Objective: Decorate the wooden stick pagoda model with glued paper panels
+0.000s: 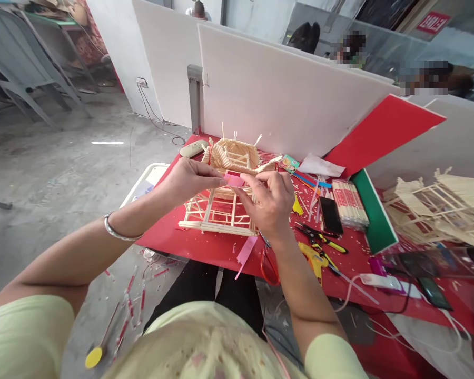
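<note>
Between both hands is a small piece of pink paper [234, 179], raised above a frame of pale wooden sticks [217, 230]. My left hand [195, 178] pinches its left end between thumb and fingers. On the other end, the thumb and index finger of my right hand [272, 199] are closed. Directly behind the hands stands a rounded structure of pale sticks [237, 150], with a few sticks poking upward. Part of the stick frame is hidden by my hands. A pink paper strip [245, 253] hangs at the table's front edge, near red-handled scissors [269, 267].
On the red table [161, 239] to the right lie pliers [319, 237], a yellow glue gun [314, 259], a black phone [331, 216] and packs of sticks [350, 204]. White boards [284, 95] stand behind. Another stick model [438, 210] is at far right. Cables cross the right side.
</note>
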`<state>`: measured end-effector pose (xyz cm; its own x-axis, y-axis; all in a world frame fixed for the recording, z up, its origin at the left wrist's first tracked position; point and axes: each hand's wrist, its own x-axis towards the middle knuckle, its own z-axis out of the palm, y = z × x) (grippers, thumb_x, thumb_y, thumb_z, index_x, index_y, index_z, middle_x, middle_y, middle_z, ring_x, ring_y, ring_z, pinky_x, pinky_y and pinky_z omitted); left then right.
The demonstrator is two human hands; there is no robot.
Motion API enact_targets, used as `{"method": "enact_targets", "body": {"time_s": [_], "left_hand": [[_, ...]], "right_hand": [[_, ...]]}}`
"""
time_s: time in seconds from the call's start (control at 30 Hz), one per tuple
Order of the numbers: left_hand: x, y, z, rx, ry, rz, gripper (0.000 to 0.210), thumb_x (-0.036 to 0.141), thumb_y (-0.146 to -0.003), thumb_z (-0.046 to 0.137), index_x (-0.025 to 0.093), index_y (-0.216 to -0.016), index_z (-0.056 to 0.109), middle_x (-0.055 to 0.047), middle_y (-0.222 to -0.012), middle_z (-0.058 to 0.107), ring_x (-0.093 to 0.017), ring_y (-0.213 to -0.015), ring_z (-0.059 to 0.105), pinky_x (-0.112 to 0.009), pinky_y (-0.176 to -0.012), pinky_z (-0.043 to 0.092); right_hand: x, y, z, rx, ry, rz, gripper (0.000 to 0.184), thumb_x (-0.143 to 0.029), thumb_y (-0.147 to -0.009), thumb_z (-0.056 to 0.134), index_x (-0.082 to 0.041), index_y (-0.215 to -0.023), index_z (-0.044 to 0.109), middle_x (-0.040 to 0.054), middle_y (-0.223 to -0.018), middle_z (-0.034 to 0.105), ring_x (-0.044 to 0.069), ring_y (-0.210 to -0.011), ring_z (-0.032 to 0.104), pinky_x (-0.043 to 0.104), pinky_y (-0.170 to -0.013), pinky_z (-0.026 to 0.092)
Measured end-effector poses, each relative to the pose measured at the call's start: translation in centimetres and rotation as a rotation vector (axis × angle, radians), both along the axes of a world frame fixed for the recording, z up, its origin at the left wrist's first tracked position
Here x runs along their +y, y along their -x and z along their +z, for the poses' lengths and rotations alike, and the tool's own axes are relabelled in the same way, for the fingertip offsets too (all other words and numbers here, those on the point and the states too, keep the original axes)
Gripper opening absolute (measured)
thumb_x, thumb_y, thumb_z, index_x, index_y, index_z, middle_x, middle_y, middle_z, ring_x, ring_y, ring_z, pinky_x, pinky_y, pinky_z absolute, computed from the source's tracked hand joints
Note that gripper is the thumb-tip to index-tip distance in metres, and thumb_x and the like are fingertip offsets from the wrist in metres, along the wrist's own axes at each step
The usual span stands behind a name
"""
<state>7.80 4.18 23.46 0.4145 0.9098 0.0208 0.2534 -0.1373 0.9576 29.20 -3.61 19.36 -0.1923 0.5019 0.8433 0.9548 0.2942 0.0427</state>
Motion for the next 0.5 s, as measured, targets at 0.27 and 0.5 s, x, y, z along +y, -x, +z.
{"method": "enact_targets", "body": {"time_s": [0.27,0.5], "left_hand": [[0.51,-0.4,-0.3,0.079,-0.052,0.0,0.024,0.037,-0.069,0.089,0.015,-0.078,0.083,0.0,-0.058,0.062,-0.007,-0.054,0.043,-0.025,-0.051,0.036],[0.88,-0.53,-0.58,0.098,-0.134,0.057,0.025,0.037,-0.073,0.086,0.014,-0.081,0.083,0.003,-0.052,0.051,-0.006,-0.051,0.034,-0.027,-0.048,0.027]], "right_hand": [[0.17,-0.54,-0.25,-0.011,0.061,-0.008,0.024,-0.044,-0.1,0.067,-0.027,-0.116,0.073,0.0043,-0.097,0.064,0.021,-0.094,0.053,0.037,-0.085,0.045],[0.52,-0.95,-0.01,-0.045,0.071,-0.036,0.023,-0.041,-0.102,0.065,-0.027,-0.118,0.073,0.0039,-0.096,0.064,0.021,-0.093,0.054,0.038,-0.086,0.046]]}}
